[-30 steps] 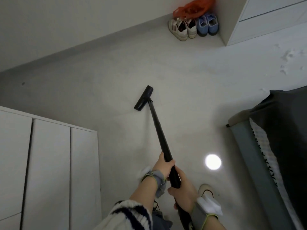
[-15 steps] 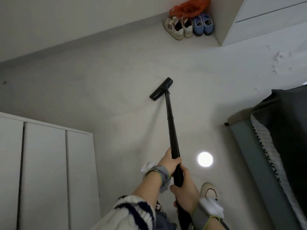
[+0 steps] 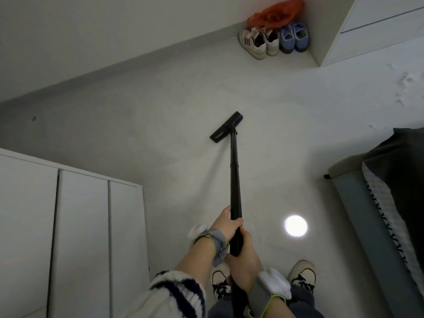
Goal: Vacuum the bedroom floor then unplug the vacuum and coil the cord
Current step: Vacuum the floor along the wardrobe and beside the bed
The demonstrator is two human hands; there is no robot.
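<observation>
While the floor stage is judged to be under way, the long black vacuum wand [image 3: 235, 180] is held in both hands. The left hand [image 3: 226, 226] is wrapped round the tube higher up. The right hand [image 3: 244, 260] is clamped on it just below, close against the left. The fingers [image 3: 236, 223] of both are curled about the tube.

The long axis runs straight away from the body. The flat black floor head [image 3: 226, 130] rests on the pale floor [image 3: 160, 134] at the far end, set askew to the wand. The left hand is nearer the head. White and blue shoes [image 3: 273, 41] stand in the corner, well apart from it.

Not seen: vacuum body, cord, plug. The wand's near end is hidden below the right hand.
</observation>
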